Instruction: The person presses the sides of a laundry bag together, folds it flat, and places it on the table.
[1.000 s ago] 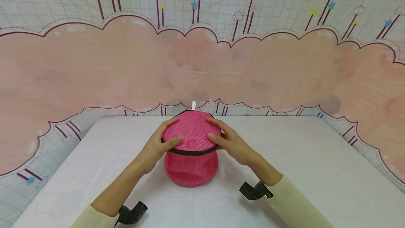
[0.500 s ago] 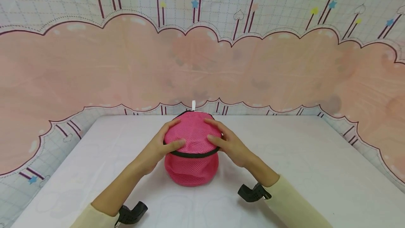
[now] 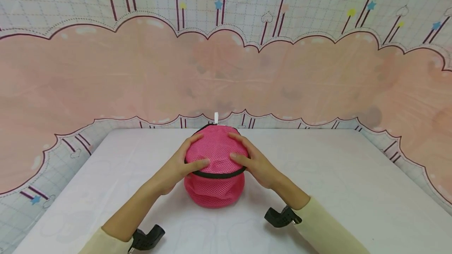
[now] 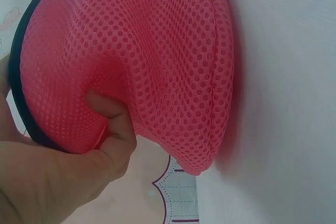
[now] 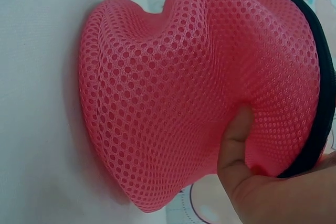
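Observation:
A pink mesh laundry bag with black trim round its top edge stands on the white table, a small white tag at its back. My left hand grips the bag's upper left side, thumb over the top and some fingers under the rim. On the opposite side my right hand holds the rim in the same way. In both wrist views, curled fingers press into the mesh wall, which is dented and creased. The lower wall bulges above the table. What is inside the bag cannot be seen.
The white table stretches to both sides of the bag. Behind it hangs a cloth backdrop with peach cloud shapes. Black wrist cameras sit below both forearms.
Both hands have shifted the bag's top slightly right and towards me, and the right forearm has come in a little to the left. The bag's base has hardly moved.

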Motion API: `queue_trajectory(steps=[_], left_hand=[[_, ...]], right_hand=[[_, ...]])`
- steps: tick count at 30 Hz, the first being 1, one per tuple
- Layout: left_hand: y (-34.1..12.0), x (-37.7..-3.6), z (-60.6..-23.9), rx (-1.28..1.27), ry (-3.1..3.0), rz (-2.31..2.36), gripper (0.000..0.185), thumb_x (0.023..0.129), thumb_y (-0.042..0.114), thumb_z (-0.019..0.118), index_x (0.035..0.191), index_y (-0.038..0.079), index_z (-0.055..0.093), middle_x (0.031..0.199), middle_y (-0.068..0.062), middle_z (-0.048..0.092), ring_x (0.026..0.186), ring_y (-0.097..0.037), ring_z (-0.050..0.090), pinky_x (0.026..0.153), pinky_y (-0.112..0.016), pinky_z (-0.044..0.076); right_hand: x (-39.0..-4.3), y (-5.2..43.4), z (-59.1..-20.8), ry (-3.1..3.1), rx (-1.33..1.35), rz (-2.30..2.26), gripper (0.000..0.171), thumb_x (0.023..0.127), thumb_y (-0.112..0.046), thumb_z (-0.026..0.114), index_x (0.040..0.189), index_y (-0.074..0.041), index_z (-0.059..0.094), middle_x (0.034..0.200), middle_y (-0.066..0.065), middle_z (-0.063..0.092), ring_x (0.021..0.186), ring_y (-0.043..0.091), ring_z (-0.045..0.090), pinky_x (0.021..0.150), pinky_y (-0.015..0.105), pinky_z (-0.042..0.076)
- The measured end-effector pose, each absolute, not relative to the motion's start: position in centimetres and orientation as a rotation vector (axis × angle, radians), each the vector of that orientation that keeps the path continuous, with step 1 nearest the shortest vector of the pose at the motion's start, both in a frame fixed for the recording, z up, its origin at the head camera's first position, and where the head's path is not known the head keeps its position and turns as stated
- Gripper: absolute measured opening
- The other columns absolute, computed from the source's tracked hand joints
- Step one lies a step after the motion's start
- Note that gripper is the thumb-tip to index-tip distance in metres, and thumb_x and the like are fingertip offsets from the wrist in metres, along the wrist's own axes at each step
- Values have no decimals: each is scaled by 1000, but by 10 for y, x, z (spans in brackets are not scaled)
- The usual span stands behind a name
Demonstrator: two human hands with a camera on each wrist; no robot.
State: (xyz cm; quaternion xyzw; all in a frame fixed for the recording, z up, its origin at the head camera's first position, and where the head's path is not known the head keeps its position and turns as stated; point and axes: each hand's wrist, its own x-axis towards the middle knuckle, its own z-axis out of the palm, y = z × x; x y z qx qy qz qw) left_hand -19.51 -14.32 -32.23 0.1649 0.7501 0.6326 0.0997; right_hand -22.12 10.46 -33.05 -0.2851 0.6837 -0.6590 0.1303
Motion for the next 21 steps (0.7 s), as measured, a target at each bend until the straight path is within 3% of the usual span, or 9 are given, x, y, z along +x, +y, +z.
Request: queue_trajectory(steps=[21], left_hand=[[-138,-196,-329,481,2148,1928,81,85,24,72,149,33,22,144,-12,30,126,-36,39,86,-45,51]], right_hand=[[-223,105,-334,1883,-795,-1936,61,96,-13,54,150,-21,26,151,10,19,131,35,34,96,43,44]])
